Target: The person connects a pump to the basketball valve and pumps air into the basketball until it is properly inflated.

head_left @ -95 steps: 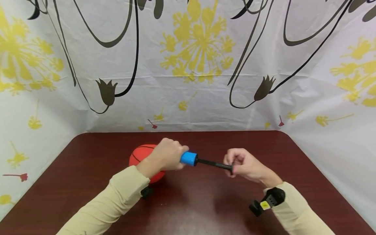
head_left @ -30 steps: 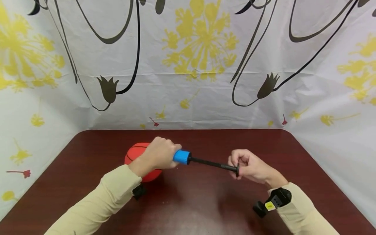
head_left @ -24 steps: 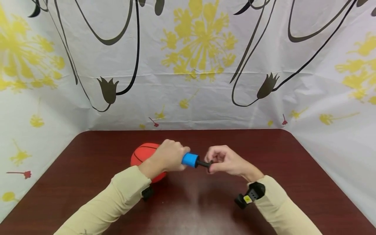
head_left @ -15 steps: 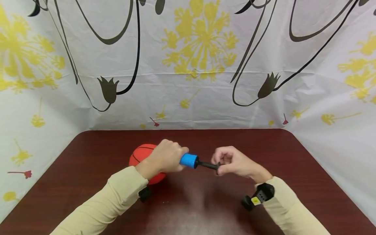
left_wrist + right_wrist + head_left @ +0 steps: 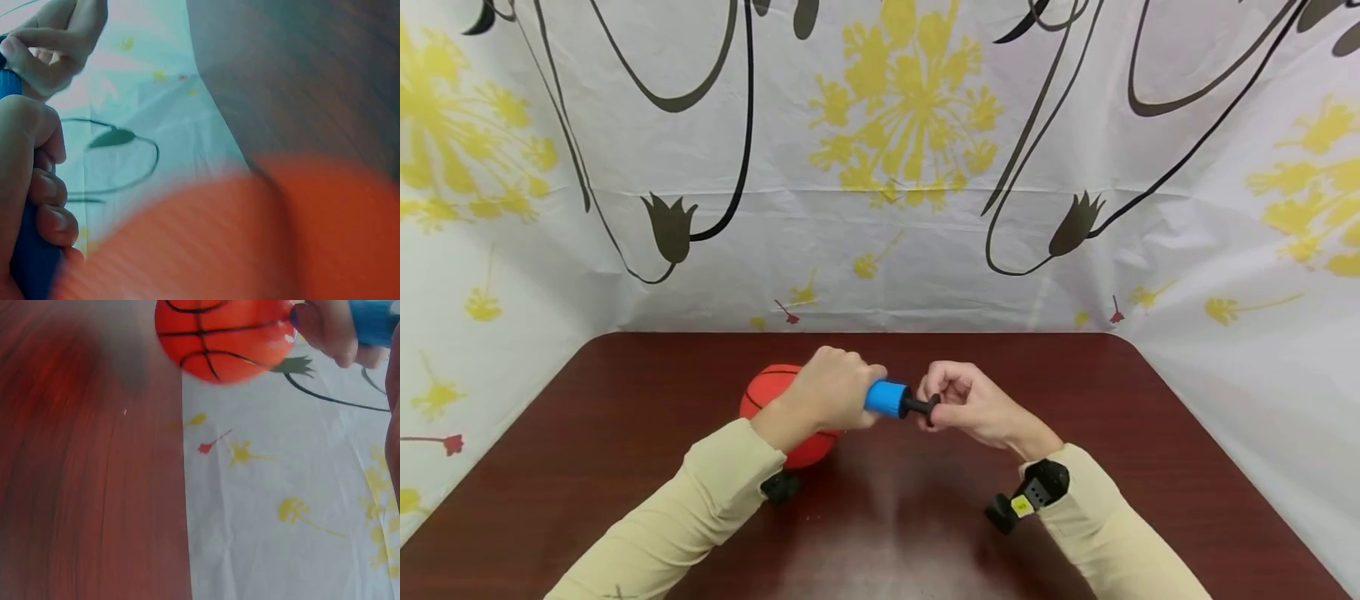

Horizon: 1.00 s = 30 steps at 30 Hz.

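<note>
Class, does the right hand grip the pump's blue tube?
No, the left hand grips the blue tube, and the right hand holds the black handle.

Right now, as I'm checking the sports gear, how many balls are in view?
1: the red ball, which the head view shows partly hidden behind the left hand. No second ball shows, though one could be hidden.

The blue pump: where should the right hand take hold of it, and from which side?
Probably by the black crossbar handle, coming from the right, as the right hand does now. The handle sits crosswise at the outer end of the black rod; on the other side, the left hand grips the blue barrel.
</note>
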Each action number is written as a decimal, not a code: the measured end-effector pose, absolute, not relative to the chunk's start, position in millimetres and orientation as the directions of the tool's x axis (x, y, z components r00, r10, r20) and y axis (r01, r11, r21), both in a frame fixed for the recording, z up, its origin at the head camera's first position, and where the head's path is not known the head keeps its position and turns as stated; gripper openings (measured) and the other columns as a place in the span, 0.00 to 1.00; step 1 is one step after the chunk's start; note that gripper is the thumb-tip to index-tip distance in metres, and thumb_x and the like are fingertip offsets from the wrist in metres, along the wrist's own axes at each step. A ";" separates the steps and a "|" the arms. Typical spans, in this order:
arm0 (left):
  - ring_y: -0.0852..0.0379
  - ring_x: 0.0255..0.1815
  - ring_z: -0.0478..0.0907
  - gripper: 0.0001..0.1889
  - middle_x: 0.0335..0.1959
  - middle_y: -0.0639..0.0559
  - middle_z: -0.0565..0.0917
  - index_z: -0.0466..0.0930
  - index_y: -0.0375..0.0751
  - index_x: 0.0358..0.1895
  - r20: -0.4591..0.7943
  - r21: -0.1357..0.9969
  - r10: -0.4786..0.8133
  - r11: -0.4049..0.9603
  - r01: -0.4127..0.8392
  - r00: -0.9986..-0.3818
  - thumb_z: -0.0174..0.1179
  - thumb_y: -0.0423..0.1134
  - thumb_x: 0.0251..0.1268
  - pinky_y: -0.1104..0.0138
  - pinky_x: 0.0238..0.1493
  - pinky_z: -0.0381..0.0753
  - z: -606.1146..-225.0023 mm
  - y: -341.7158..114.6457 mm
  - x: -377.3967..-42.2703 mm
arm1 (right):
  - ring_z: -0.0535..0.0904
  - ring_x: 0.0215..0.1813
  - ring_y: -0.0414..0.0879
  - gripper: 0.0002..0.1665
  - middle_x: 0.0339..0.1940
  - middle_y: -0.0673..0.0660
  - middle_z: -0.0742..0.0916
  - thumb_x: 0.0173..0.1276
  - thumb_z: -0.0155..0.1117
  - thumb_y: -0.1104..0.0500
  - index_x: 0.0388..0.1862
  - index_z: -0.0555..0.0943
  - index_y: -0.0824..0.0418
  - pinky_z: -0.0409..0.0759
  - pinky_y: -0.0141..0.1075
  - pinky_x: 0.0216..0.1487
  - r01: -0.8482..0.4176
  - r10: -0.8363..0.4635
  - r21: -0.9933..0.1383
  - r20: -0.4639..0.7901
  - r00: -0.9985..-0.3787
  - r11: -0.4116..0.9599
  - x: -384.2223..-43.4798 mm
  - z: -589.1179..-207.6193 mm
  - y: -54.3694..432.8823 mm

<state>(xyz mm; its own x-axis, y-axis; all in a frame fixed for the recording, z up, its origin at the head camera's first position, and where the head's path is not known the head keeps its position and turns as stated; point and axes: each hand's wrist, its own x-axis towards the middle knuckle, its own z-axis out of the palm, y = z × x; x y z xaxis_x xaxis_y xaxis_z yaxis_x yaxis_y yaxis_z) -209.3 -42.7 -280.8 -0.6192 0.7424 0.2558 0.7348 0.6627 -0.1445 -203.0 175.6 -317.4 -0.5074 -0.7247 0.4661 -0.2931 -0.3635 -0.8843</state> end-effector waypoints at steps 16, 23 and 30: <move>0.63 0.16 0.69 0.12 0.17 0.57 0.76 0.73 0.47 0.26 0.260 -0.183 0.744 0.664 0.725 -0.616 0.62 0.48 0.42 0.70 0.19 0.68 -286.4 -62.4 -207.4 | 0.73 0.28 0.47 0.10 0.25 0.61 0.75 0.61 0.55 0.67 0.31 0.64 0.69 0.67 0.35 0.22 -0.232 -0.772 -0.845 0.534 -0.345 -0.481 -193.4 -320.2 214.9; 0.63 0.14 0.66 0.12 0.15 0.57 0.72 0.74 0.46 0.26 0.234 -0.179 0.755 0.653 0.736 -0.613 0.63 0.48 0.41 0.70 0.20 0.68 -284.6 -48.1 -203.5 | 0.76 0.31 0.39 0.08 0.31 0.50 0.78 0.58 0.60 0.64 0.30 0.69 0.63 0.76 0.29 0.33 -0.300 -0.742 -0.895 0.443 -0.504 -0.331 -199.6 -323.9 172.1; 0.64 0.15 0.67 0.12 0.17 0.57 0.74 0.74 0.47 0.28 0.230 -0.150 0.780 0.620 0.770 -0.582 0.63 0.48 0.42 0.70 0.20 0.68 -282.8 -51.0 -205.4 | 0.74 0.29 0.41 0.08 0.29 0.53 0.77 0.59 0.59 0.67 0.30 0.68 0.66 0.71 0.30 0.25 -0.290 -0.753 -0.874 0.483 -0.446 -0.389 -192.1 -318.1 188.3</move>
<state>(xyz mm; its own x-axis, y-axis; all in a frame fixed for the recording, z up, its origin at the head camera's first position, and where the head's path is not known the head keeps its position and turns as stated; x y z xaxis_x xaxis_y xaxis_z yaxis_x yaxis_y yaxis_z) -205.4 -51.0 -282.8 -0.5824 0.7798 0.2296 0.7705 0.6196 -0.1498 -192.1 188.3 -318.1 -0.4459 -0.7535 0.4832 -0.2896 -0.3894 -0.8744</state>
